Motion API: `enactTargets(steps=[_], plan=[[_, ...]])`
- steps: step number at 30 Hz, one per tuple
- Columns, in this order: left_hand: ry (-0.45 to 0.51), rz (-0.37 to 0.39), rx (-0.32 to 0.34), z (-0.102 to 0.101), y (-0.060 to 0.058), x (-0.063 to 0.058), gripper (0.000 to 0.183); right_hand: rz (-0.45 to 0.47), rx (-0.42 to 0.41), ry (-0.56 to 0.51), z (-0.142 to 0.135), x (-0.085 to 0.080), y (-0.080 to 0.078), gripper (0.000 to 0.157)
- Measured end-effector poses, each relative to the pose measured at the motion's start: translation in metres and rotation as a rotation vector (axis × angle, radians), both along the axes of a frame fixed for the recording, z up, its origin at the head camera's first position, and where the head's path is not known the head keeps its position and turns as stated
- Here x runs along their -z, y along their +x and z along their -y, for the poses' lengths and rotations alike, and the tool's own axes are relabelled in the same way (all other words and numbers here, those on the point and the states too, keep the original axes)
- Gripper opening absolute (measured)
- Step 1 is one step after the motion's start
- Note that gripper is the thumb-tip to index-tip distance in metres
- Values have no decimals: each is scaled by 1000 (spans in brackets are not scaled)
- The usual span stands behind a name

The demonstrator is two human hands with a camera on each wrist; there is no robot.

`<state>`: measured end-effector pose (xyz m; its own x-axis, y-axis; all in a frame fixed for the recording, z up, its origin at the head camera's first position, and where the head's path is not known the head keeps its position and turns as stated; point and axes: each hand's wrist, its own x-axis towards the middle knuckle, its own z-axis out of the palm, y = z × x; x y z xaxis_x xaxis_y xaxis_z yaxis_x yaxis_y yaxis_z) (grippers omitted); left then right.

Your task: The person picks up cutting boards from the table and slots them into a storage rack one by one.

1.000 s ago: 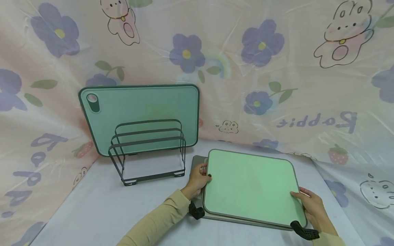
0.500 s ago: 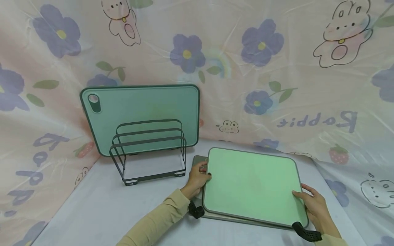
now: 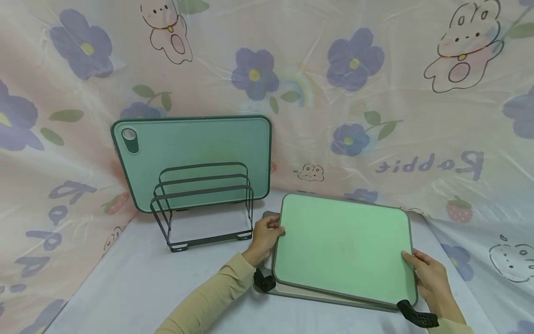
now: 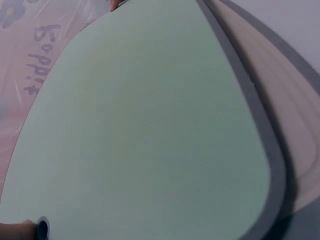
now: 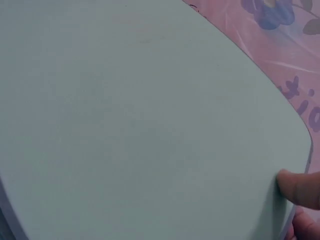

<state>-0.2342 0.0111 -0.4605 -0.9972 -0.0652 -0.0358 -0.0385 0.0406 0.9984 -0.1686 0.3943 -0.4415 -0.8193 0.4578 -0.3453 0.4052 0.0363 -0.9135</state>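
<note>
Both hands hold a light green cutting board (image 3: 342,246) with a grey rim, its far edge tilted up. My left hand (image 3: 264,235) grips the left edge, thumb on the face. In the left wrist view that thumb (image 4: 17,231) lies beside a small dark hole in the board. At the right edge my right hand (image 3: 429,276) pinches the board, thumb (image 5: 300,189) on the face and fingers behind. Under it lies another board (image 3: 317,296), beige with a grey rim, mostly hidden by the green one; a gap shows between them at the near left.
Left of the boards stands a black wire rack (image 3: 204,191) with several upright loops. A teal cutting board (image 3: 200,144) with a dark green rim and a corner hole stands upright at the rack's back. Behind hangs a patterned curtain (image 3: 304,134); the table (image 3: 125,283) is white.
The green board's far edge has risen and it has lifted slightly off the board below. Both hands have kept their grip on its sides. The rack and teal board have stayed put.
</note>
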Motion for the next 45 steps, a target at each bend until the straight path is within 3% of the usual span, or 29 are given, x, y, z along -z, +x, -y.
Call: enactTargets(steps=[2, 8, 11, 23, 37, 45], plan=[[-2, -5, 0, 1, 0, -2, 30, -9, 3, 7, 0, -3, 2, 76], [26, -34, 4, 2, -2, -9, 24, -72, 56, -32, 1, -14, 8, 38], [48, -44, 3, 1, -2, -12, 21, -100, 86, -87, 2, -19, 8, 31], [82, -44, 24, 1, 0, -28, 20, -210, 55, -145, -3, -29, 16, 18], [-40, -115, 79, 3, 0, -59, 22, -357, 34, -222, -5, -45, 20, 12], [-18, -158, 89, 8, -4, -77, 23, -490, 18, -247, 2, -56, 21, 11]])
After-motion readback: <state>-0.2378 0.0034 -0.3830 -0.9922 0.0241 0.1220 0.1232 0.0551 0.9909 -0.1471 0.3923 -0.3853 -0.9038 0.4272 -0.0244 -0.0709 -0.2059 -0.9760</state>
